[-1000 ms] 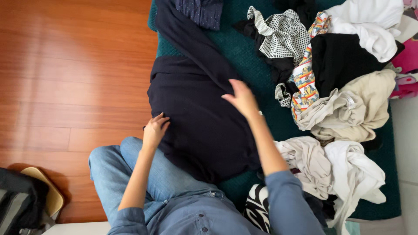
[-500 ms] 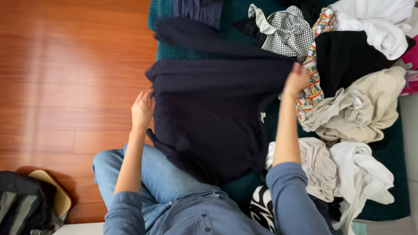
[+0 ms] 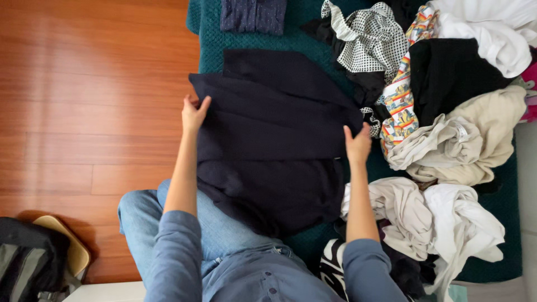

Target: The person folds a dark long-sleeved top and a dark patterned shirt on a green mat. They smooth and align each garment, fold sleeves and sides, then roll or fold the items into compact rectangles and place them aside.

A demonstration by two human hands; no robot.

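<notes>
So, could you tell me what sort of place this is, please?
Probably a room in a home: a wooden plank floor, a dark green rug and a heap of loose clothes beside the dark navy garment both hands grip.

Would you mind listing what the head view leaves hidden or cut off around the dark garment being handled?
- Dark navy garment: its near hem drops behind the person's knee; its type is unclear.
- Left hand and right hand: fingertips curl over the cloth edges, so the grip underneath is hidden.
- Folded dotted blue item: cut off by the top edge.
- Black bag: cut off at the bottom left corner.
</notes>
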